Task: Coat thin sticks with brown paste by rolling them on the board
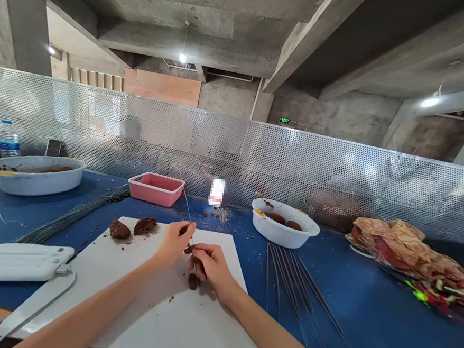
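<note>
Above the white board, my left hand pinches a thin upright wire running far to near, my nearer right hand clamped, fingers together, on its brown-pasted lower end.

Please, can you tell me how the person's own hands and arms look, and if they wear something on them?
The left hand and the right hand are bare, with no gloves. The left forearm and the right forearm are bare too: no sleeve, watch or bracelet shows on them. Both forearms are slim and narrow toward the wrist.
</note>
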Demonstrator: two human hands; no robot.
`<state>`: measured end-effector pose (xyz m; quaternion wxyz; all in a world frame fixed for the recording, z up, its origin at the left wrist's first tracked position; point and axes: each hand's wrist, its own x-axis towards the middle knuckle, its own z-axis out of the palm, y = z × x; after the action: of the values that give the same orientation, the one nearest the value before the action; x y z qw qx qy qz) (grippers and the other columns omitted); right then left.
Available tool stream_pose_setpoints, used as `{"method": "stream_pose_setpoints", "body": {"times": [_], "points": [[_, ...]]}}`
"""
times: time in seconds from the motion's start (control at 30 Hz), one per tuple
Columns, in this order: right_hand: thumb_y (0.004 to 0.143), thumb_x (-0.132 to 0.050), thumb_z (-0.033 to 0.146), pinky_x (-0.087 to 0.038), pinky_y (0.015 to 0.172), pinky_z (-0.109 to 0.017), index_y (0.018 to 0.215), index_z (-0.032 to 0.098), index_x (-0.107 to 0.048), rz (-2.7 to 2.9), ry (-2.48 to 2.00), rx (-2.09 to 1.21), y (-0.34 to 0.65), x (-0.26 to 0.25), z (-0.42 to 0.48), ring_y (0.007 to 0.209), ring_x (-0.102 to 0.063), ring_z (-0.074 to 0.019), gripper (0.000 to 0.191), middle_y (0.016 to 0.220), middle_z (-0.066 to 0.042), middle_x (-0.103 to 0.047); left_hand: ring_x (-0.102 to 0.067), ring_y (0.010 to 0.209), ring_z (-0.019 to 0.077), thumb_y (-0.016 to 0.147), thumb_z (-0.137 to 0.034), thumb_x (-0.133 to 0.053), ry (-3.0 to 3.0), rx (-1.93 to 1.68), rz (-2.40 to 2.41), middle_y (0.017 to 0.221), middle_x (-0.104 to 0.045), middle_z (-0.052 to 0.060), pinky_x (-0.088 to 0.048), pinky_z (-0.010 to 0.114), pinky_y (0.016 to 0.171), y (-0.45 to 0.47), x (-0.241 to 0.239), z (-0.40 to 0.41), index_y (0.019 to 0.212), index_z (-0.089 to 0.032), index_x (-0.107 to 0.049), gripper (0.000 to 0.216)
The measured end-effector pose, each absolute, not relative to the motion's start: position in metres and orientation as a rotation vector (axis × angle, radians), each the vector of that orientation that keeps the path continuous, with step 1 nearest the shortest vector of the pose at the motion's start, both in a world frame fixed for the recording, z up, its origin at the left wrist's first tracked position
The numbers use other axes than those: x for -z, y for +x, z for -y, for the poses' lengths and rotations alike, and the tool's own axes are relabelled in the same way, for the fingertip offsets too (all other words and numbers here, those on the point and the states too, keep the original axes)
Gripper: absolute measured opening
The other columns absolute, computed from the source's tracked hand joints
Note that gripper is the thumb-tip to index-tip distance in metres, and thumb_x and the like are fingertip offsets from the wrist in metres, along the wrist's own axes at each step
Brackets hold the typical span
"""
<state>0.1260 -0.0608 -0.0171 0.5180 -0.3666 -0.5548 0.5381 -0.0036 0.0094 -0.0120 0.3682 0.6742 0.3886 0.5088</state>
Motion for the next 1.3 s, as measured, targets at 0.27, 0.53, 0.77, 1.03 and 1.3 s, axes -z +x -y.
{"method": "stream_pose_setpoints", "body": {"times": [0.27,0.53,0.77,1.03,1.3], "points": [[0.076,-0.058,0.037,-0.022,0.038,-0.021,0.079,0.013,-0.071,1.257,-0.909,-1.337,0.122,0.019,0.061,0.032,-0.034,-0.0050,0.027,0.053,0.000,-0.062,-0.031,0.052,0.0092,0.092,-0.052,-0.049,1.898,-1.314,-1.059,0.058,-0.027,-0.007,-0.026,0.024,0.050,-0.007,0.006,-0.007,0.060,-0.023,-0.031,0.047],[0.082,-0.055,0.028,-0.035,0.044,-0.024,0.081,0.017,-0.072,1.546,-1.186,-0.900,0.123,0.029,0.064,0.042,-0.052,-0.0125,0.021,0.062,-0.003,-0.066,-0.027,0.051,0.0117,0.087,-0.042,-0.052,2.056,-1.338,-1.273,0.048,-0.038,-0.005,-0.020,0.029,0.054,-0.005,0.006,0.000,0.051,-0.022,-0.038,0.043],[0.079,-0.055,0.029,-0.035,0.043,-0.025,0.074,0.018,-0.071,1.478,-1.146,-0.995,0.122,0.028,0.063,0.040,-0.050,-0.0141,0.020,0.049,0.000,-0.058,-0.028,0.052,0.0123,0.086,-0.040,-0.052,2.089,-1.331,-1.319,0.048,-0.040,-0.004,-0.018,0.031,0.055,-0.004,0.006,0.000,0.050,-0.022,-0.038,0.043],[0.069,-0.054,0.033,-0.029,0.034,-0.023,0.078,0.013,-0.072,1.258,-1.022,-1.263,0.121,0.021,0.061,0.032,-0.042,-0.0100,0.028,0.051,-0.001,-0.061,-0.027,0.054,0.0121,0.094,-0.046,-0.044,2.042,-1.330,-1.231,0.052,-0.031,-0.006,-0.018,0.030,0.054,-0.002,0.005,0.000,0.058,-0.023,-0.030,0.045],[0.067,-0.057,0.032,-0.020,0.039,-0.021,0.071,0.014,-0.070,1.133,-0.964,-1.345,0.122,0.014,0.064,0.038,-0.041,-0.0063,0.022,0.058,-0.002,-0.064,-0.029,0.055,0.0117,0.092,-0.054,-0.049,1.886,-1.326,-1.082,0.058,-0.030,-0.006,-0.022,0.027,0.050,-0.002,0.005,-0.002,0.062,-0.023,-0.030,0.047]]}}
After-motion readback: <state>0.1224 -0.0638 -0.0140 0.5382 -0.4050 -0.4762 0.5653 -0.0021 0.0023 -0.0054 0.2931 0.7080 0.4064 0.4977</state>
